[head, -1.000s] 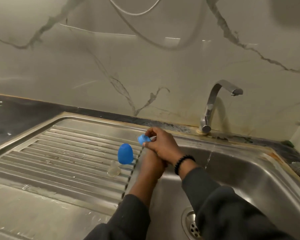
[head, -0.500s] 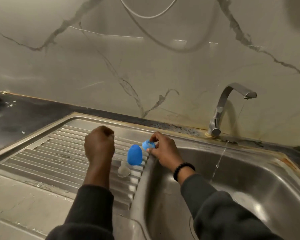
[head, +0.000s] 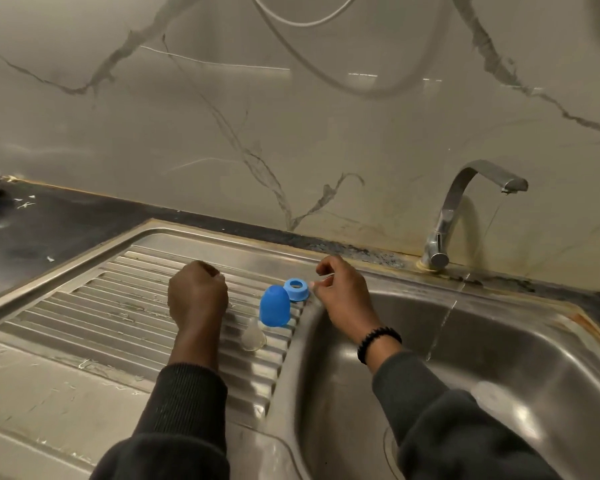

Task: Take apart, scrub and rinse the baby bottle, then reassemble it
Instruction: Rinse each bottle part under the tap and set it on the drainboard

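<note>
The bottle is lying in pieces on the ribbed drainboard (head: 94, 317), so the taking apart is looking finished. The blue cap (head: 274, 306) is standing dome-up; the blue collar ring (head: 296, 289) is sitting just behind and to the right of the cap, and the clear teat (head: 253, 337) is resting just in front of the cap. The bottle body is not showing anywhere, so reassembly is seemingly still ahead. The right hand (head: 343, 296) is hovering just right of the cap, its fingers loosely curled and pinching nothing I can make out. The left hand (head: 197, 292), left of the cap, is curling into a fist; whether it is hiding anything, I cannot tell. Right of the cap, the tap (head: 465, 209) is trickling into the steel basin (head: 499, 358). Behind are a dark tabletop (head: 49, 223) and a marble wall (head: 222, 116).
</note>
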A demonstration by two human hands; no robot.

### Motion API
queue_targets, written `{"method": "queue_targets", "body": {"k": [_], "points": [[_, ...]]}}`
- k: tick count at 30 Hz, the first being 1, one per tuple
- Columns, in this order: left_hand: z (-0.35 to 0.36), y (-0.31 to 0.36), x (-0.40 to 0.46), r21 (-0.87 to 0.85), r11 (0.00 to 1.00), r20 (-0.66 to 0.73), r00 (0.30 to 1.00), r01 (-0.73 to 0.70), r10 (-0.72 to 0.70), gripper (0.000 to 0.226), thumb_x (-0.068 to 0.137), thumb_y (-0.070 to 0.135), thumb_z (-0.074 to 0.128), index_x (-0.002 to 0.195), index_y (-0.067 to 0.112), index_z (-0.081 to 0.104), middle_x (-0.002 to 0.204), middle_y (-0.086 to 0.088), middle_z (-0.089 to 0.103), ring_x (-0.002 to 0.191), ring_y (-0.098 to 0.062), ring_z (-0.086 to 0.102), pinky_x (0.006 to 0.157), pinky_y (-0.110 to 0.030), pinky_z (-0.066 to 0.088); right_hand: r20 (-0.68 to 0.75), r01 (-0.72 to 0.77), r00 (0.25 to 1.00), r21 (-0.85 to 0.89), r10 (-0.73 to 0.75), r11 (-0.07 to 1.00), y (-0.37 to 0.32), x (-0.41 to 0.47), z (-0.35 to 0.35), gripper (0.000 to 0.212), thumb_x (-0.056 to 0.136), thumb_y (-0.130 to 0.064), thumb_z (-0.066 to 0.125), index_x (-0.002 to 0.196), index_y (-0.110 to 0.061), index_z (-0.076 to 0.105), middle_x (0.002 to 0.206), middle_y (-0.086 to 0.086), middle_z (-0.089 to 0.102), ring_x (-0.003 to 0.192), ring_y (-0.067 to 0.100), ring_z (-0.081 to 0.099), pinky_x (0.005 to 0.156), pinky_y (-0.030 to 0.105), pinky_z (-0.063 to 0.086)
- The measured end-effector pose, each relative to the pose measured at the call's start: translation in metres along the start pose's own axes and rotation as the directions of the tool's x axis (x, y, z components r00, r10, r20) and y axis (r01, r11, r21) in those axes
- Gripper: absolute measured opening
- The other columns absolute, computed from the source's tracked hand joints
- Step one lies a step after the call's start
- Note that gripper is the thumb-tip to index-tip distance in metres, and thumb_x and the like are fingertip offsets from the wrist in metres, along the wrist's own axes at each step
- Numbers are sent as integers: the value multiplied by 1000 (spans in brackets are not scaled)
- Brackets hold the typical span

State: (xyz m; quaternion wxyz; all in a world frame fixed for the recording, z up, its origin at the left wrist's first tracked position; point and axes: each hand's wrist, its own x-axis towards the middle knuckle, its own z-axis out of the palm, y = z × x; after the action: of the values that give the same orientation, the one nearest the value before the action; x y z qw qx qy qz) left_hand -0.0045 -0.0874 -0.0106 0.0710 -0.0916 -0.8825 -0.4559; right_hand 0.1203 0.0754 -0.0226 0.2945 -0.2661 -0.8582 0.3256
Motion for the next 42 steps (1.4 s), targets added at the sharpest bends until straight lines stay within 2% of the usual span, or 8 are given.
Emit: {"method": "queue_targets", "body": {"k": [6, 12, 16, 21, 26, 31, 34, 42], "points": [[9, 48, -29, -196, 958, -169, 969, -211, 179, 6, 91, 11, 65, 95, 8, 68, 94, -8, 68, 86, -19, 60, 72, -27, 43, -205, -50, 977, 66, 63, 997, 30, -33, -50, 12, 89, -10, 63, 90, -20, 56, 88, -4, 61, 83, 13, 58, 71, 20, 46], [28, 96, -96, -338, 859, 44, 906, -384, 422, 4, 89, 12, 67, 93, 14, 67, 90, 0, 66, 84, -15, 61, 73, -20, 40, -267, -191, 942, 76, 204, 979, 74, -70, -122, 11, 91, -5, 61, 88, -14, 56, 81, -5, 57, 74, 7, 53, 63, 13, 37], [67, 111, -154, -315, 905, 487, 770, -286, 413, 2, 93, 19, 64, 95, 19, 64, 83, 10, 60, 74, 0, 55, 60, -8, 39, -291, -323, 915, -113, 280, 940, 118, -95, -163, 12, 88, -20, 68, 96, -19, 59, 91, -3, 63, 89, 18, 61, 71, 24, 45], [123, 106, -186, -242, 967, 766, 628, 82, 138, 9, 92, 21, 65, 92, 12, 66, 90, -7, 67, 82, -19, 64, 79, -33, 57, -8, -443, 861, -504, 509, 742, 166, -114, -163, 81, 71, -61, 74, 138, -27, 45, 139, 4, 49, 126, 27, 46, 104, 42, 42], [144, 91, -188, -198, 949, 854, 518, 244, 45, 18, 96, 9, 58, 78, 9, 58, 71, -6, 56, 59, -15, 53, 53, -22, 44, 124, -363, 856, -547, 502, 755, 184, -112, -150, 52, 79, -31, 76, 125, -23, 54, 129, 6, 53, 116, 23, 52, 96, 32, 46], [150, 101, -183, -144, 877, 847, 516, 458, -130, 29, 101, 31, 53, 94, 4, 57, 77, -8, 56, 58, -16, 52, 53, -25, 43, -84, -475, 879, -91, 469, 875, 164, -92, -147, 49, 76, -38, 73, 110, -14, 48, 107, 6, 57, 94, 24, 60, 80, 41, 56], [159, 110, -189, -245, 861, 871, 491, 445, -6, 41, 100, 44, 50, 105, 5, 61, 87, -9, 69, 71, -18, 66, 67, -29, 54, -40, -500, 828, 396, 559, 770, 148, -82, -140, 50, 83, -43, 69, 113, -12, 43, 112, 9, 59, 95, 26, 64, 63, 31, 57], [176, 124, -195, -504, 709, 824, 521, 493, 223, 43, 93, 29, 66, 130, 17, 49, 117, -15, 65, 91, -24, 71, 59, -24, 57, 59, -437, 842, 657, 537, 614, 144, -75, -146, 33, 91, -32, 64, 113, -9, 54, 111, 11, 67, 102, 26, 66, 96, 47, 53]]}}
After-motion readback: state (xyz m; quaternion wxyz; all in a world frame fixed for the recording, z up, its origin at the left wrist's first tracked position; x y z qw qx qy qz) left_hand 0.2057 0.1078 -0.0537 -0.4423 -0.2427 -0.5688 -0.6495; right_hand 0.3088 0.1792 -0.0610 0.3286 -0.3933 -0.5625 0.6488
